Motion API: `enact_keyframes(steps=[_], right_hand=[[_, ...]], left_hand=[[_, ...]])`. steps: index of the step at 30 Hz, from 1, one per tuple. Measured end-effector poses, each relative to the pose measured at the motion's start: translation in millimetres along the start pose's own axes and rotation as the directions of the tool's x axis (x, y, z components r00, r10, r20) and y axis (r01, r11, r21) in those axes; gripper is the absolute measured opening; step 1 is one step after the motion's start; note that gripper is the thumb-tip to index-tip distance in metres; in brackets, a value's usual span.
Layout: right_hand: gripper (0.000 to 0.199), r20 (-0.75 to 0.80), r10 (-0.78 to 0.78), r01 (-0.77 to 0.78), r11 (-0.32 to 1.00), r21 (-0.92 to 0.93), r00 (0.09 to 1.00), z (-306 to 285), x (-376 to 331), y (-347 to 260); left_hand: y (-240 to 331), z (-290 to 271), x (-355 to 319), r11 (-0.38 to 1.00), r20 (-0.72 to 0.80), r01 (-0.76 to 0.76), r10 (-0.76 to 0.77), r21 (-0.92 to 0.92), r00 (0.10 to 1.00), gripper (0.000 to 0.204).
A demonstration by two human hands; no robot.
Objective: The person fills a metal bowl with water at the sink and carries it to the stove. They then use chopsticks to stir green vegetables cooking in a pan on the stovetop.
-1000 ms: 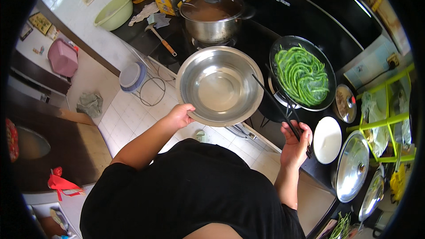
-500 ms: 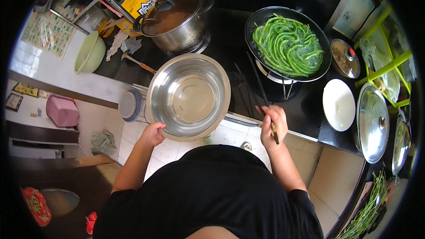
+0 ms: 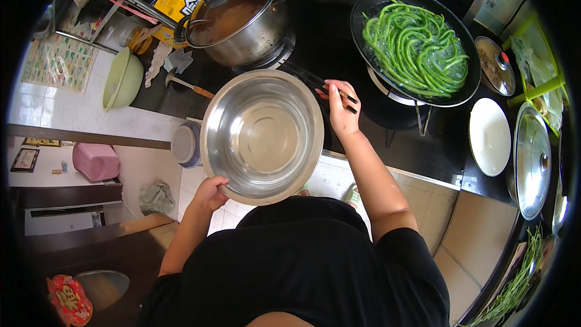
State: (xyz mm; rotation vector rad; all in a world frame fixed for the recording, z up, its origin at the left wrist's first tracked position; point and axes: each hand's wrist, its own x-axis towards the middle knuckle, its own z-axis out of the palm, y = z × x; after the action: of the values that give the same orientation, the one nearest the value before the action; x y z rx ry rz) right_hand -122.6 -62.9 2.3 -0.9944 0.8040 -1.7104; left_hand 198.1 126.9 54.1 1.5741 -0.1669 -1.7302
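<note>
With fingers and thumb, my left hand [image 3: 212, 194] grips the near-left rim of a round stainless steel basin [image 3: 227, 157]. The basin is tilted toward me, and its bottom looks bare or thinly wet. My right hand [image 3: 342, 109] is closed around a pair of dark chopsticks [image 3: 311, 79], just beyond the basin's right rim; their tips point left and away, toward the pot. On the right burner sits a black frying pan [image 3: 472, 75]. Long green beans [image 3: 411, 48] lie coiled in its bubbling liquid, apart from both hands.
A glass-lidded steel pot [image 3: 242, 48] stands on the left burner. A ladle [image 3: 187, 85] and a pale green bowl [image 3: 123, 82] lie left of it. On the right are a white bowl [image 3: 489, 136], a large lid [image 3: 532, 163], a small lidded pan [image 3: 493, 66] and raw long beans [image 3: 514, 284].
My right hand has moved left and away from me, taking the chopsticks close to the basin's right rim. My left hand keeps its hold on the basin. The view has shifted slightly.
</note>
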Motion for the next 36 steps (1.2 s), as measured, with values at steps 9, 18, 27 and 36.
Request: enact_keyframes(steps=[9,18,27,36], right_hand=[[0.014,0.102,-0.062,0.076,0.987,-0.145,0.993,11,25,33],[0.011,0.1,-0.089,0.11,0.966,-0.232,0.991,19,35,40],[0.015,0.04,-0.018,0.021,0.997,-0.07,0.999,20,35,29],[0.015,-0.13,0.036,-0.036,0.999,-0.001,0.991,-6,-11,-39]], left_hand=[[-2,9,-2,0.999,-0.023,-0.001,0.0,-0.04,1.0,0.039],[-4,1,2,0.999,-0.038,0.019,-0.02,-0.029,0.999,0.041],[-2,4,-2,1.0,-0.034,0.022,-0.023,-0.014,0.999,0.042],[1,10,-5,0.999,0.005,0.016,-0.017,0.038,1.0,0.045]])
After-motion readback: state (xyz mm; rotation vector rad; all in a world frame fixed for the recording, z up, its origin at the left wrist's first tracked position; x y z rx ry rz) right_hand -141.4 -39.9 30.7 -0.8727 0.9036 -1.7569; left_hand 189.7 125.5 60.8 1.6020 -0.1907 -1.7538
